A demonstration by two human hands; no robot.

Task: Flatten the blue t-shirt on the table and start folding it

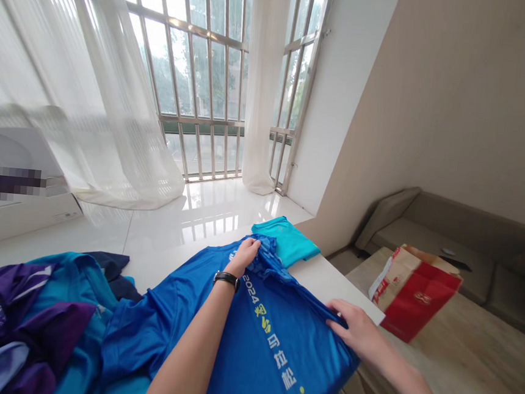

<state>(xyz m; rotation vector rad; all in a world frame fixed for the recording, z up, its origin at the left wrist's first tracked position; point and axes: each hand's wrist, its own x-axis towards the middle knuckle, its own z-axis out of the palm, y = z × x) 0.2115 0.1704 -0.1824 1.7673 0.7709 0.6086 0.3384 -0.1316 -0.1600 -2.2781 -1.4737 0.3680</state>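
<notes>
The left hand (244, 254) pinches the bunched far edge of the blue shirt (250, 337). The right hand (357, 331) lies flat with fingers closed over the shirt's right edge. The hands are well apart. The shirt is spread on the white table (328, 282), under both hands. Its long way runs from the person toward the window (195, 74). A folded teal shirt (289, 239) sits just past it.
</notes>
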